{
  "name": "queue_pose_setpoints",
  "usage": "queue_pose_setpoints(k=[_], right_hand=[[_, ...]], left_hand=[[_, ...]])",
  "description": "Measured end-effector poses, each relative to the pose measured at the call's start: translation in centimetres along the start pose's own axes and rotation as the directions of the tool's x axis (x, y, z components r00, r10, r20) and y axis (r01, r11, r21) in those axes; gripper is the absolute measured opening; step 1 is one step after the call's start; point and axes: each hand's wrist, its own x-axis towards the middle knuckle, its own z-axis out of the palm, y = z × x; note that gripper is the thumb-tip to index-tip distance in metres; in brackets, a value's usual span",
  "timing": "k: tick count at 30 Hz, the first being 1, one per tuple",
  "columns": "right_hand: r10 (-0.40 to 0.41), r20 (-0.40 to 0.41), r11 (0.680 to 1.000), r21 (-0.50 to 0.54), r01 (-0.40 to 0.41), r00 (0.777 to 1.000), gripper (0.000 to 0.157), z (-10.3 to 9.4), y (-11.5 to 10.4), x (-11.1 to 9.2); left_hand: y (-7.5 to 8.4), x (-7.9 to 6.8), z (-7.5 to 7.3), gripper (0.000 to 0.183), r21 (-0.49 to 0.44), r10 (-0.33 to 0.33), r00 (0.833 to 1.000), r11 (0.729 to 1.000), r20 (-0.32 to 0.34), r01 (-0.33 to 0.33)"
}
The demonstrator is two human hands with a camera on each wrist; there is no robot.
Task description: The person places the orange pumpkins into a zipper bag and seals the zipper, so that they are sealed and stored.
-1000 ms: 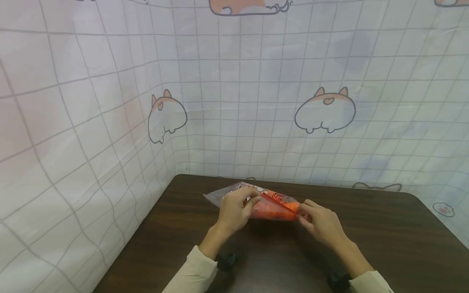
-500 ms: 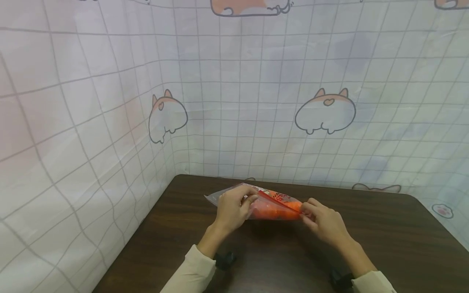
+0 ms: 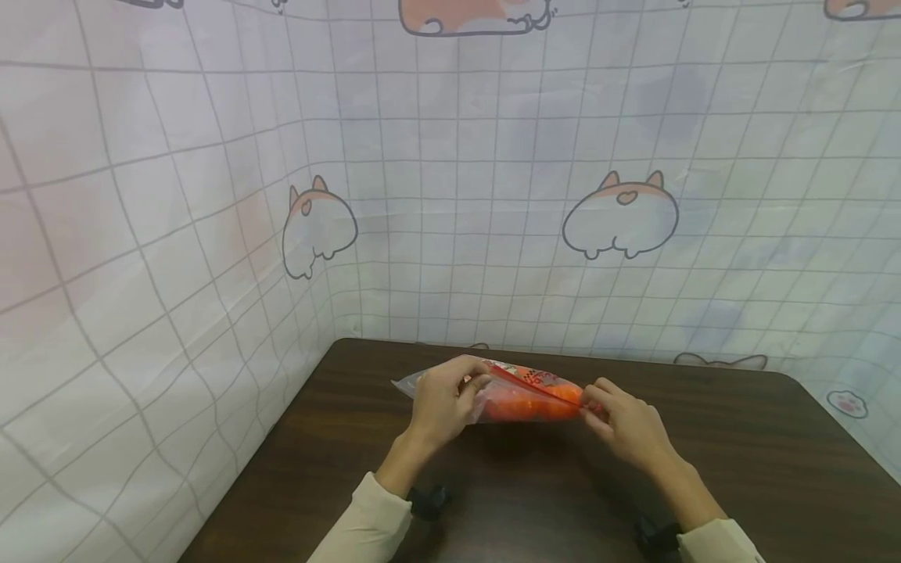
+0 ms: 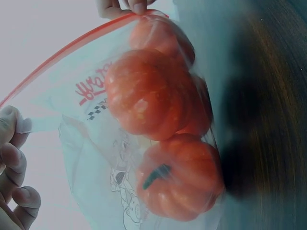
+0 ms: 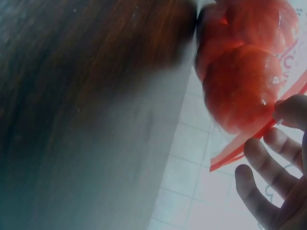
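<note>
A clear zip bag [image 3: 486, 410] with a red zip strip [image 3: 529, 387] is held tilted above the dark table. Several orange pumpkins with ridged sides lie inside; one pumpkin [image 4: 182, 177] shows a green stem in the left wrist view. My left hand [image 3: 443, 399] pinches the bag's zip edge at its left part. At the strip's other end, my right hand [image 3: 626, 422] pinches the corner between thumb and index finger, and its remaining fingers [image 5: 261, 191] are spread in the right wrist view. Red and black print marks the bag's face.
The dark wood table [image 3: 338, 469] reaches back to a curtain [image 3: 479, 195] with a grid and corgi drawings, which also runs along the left side. Black wrist straps [image 3: 429, 500] sit at both cuffs.
My left hand has shifted slightly left along the zip strip, so more of the red strip shows. The right hand has moved very slightly right, still pinching the corner.
</note>
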Motion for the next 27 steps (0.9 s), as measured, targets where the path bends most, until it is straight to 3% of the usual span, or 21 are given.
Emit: queue_pose_setpoints(k=[27], right_hand=[[0.039,0.031,0.999,-0.031,-0.039,0.999,0.018,0.1,1.1,-0.4]], left_hand=[[-0.3,0.3,-0.7,0.005,-0.037,-0.03,0.999,0.999,-0.022,0.029]])
